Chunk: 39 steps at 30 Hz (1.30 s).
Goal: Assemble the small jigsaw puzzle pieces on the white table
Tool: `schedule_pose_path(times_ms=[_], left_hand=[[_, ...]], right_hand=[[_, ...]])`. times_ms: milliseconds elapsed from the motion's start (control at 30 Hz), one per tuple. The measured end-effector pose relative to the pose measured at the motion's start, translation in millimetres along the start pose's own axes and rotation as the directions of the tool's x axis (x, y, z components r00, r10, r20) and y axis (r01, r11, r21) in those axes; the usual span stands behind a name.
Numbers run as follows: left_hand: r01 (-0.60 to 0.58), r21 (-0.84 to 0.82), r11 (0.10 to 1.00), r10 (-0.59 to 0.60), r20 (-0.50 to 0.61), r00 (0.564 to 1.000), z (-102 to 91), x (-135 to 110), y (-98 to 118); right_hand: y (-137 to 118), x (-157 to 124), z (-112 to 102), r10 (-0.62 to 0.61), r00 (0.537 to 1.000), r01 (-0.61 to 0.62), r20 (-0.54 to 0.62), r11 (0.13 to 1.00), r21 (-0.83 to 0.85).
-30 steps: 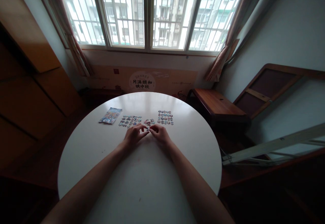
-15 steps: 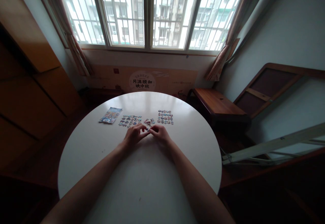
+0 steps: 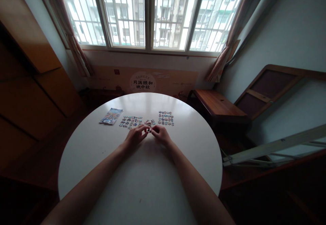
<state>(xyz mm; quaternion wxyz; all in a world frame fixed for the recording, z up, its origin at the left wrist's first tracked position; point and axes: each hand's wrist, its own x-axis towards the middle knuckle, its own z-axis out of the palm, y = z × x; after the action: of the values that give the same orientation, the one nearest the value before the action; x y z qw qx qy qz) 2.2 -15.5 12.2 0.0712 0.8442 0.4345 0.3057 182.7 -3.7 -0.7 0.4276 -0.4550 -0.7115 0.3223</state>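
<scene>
The left hand (image 3: 134, 136) and right hand (image 3: 161, 135) share a narrow fingertip grip on a small puzzle piece (image 3: 149, 130), low over the tabletop (image 3: 142, 184) toward twelve o'clock (probably light, thin, stiff card, best held by its edges).

Bare left hand (image 3: 134, 135) and bare right hand (image 3: 161, 134) are shown over the white worktop (image 3: 89, 150), with forearms uncovered along their visible length.

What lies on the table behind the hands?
A small cluster of puzzle pieces, a left spread, a right spread, a leaflet farther left. The fingers mostly hide the piece they pinch.
</scene>
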Motion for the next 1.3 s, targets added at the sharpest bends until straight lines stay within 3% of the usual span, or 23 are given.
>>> schedule_pose_path(times_ms=[167,267,367,467,733,1300], left_hand=[[0.023,0.008,1.0,-0.023,-0.001,1.0,-2.0,-0.3,0.4],[0.06,0.031,0.998,-0.06,-0.006,0.998,-3.6,-0.4,1.9],[0.129,0.049,0.99,-0.127,-0.048,0.991,-4.2,0.0,3.2],[0.164,0.043,0.986,-0.16,-0.07,0.985,-3.7,0.2,3.6],[0.122,0.075,0.99,-0.123,0.0,0.992,-4.6,0.3,4.1],[0.109,0.076,0.991,-0.111,0.021,0.994,-4.5,-0.4,5.7]], right_hand=[[0.2,0.0,0.3,-0.007,1.0,0.007,0.009,1.0,-0.001],[-2.9,-1.5,0.0,-0.028,0.999,0.026,-0.044,0.999,-0.044],[-7.7,-4.1,-1.5,-0.139,0.983,0.118,-0.122,0.98,-0.161],[-10.3,-6.1,-3.1,-0.214,0.971,0.187,-0.106,0.958,-0.217],[-5.4,-5.7,-1.2,-0.184,0.981,0.172,-0.057,0.972,-0.162],[-5.7,-6.3,-2.1,-0.166,0.986,0.157,-0.02,0.96,-0.232]])
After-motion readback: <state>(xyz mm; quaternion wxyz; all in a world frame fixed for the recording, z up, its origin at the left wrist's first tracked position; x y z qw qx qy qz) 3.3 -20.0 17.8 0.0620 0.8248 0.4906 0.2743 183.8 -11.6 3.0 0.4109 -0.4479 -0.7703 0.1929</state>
